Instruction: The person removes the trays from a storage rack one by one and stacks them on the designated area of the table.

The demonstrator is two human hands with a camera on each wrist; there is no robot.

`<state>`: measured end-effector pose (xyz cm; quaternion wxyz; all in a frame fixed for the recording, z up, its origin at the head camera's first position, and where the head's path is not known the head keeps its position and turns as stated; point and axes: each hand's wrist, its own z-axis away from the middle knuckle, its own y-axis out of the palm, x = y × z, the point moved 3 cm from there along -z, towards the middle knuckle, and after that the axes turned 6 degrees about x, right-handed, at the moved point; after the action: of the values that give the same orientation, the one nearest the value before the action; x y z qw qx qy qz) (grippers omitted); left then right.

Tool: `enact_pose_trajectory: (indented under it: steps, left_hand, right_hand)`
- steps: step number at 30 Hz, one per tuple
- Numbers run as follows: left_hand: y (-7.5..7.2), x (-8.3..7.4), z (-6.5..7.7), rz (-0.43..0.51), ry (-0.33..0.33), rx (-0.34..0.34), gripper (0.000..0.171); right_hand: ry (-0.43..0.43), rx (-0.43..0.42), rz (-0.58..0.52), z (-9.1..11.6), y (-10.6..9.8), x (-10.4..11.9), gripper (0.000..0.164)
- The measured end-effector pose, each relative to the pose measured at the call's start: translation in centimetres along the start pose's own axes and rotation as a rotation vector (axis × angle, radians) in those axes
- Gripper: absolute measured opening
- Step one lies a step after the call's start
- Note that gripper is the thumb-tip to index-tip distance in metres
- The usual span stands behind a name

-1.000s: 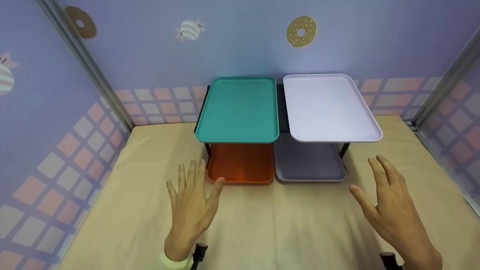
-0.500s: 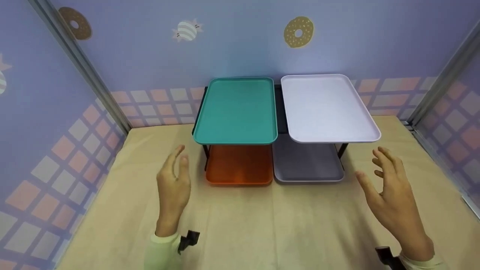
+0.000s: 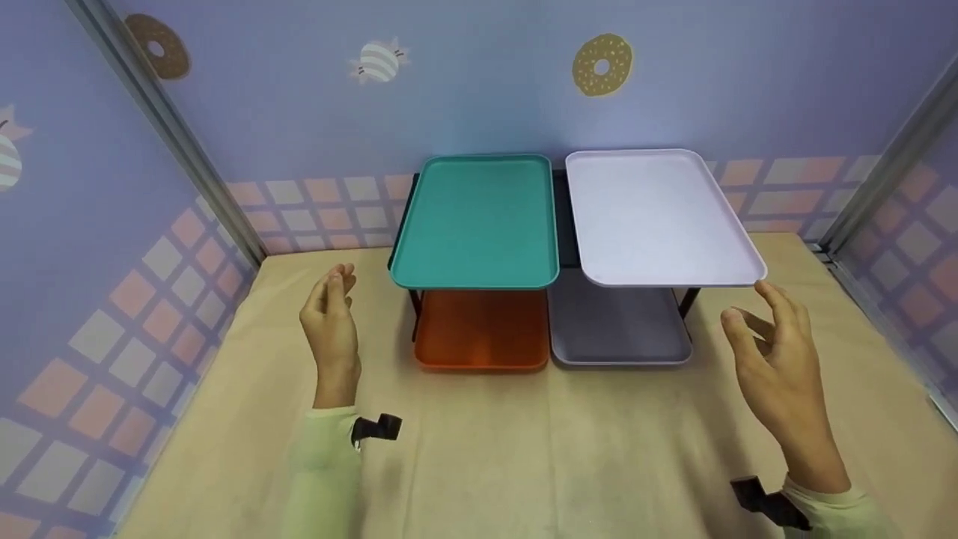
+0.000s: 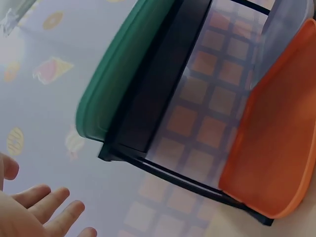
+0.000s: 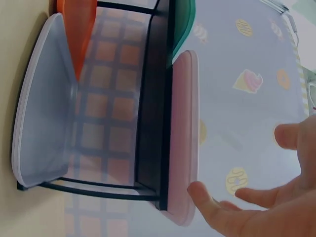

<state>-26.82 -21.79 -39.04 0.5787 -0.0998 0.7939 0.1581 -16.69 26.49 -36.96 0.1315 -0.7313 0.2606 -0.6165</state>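
Observation:
A two-level black rack [image 3: 566, 224] bears a teal tray [image 3: 479, 221] and a pale lavender tray [image 3: 662, 217] on top. On the lower level lie an orange tray [image 3: 481, 329] and a grey-lavender tray [image 3: 620, 322]. My left hand [image 3: 331, 329] hovers left of the rack, apart from the teal tray, its relaxed fingers holding nothing. At the pale tray's front right corner is the index fingertip of my right hand [image 3: 782, 367]; I cannot tell whether it touches the rim. The right thumb stands away from the fingers, with nothing between them.
A beige cloth [image 3: 486, 449] covers the table under the rack. Patterned walls [image 3: 479, 82] enclose the back and both sides, with metal posts [image 3: 172, 142] at the corners. Both wrists carry black camera mounts [image 3: 378, 427].
My left hand has turned from palm down to sideways and moved forward and left, beyond the orange tray's side. My right hand has advanced to the pale tray's corner. The trays stay put.

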Motion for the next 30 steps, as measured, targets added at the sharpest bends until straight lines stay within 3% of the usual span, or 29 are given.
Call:
enact_pose_trajectory:
  steps: [7,10,17,22,25,30]
  left_hand:
    - [0.8,0.9,-2.1,0.06,-0.063,-0.034,0.04]
    - [1.4,1.3,-2.8,0.072,-0.085,-0.032,0.041]
    - [3.0,2.5,-4.1,0.071,-0.123,0.015,0.042]
    - [4.0,3.4,-4.6,0.087,-0.162,0.052,0.042]
    - [4.4,4.0,-4.7,0.125,-0.189,0.073,0.043]
    - [5.1,4.4,-4.6,0.133,-0.198,0.111,0.045]
  right_hand:
    - [0.124,0.013,-0.153,-1.1,0.6,-0.4,0.078]
    - [0.141,0.001,-0.278,-1.5,0.8,-0.6,0.08]
    - [0.172,-0.097,-0.571,-2.2,1.4,-1.1,0.083]
    - [0.195,-0.086,-0.719,-2.8,1.8,-1.0,0.085]
    - [0.19,-0.062,-0.768,-3.1,2.1,-1.0,0.085]
    - [0.169,-0.026,-0.761,-3.5,2.9,-0.8,0.081]
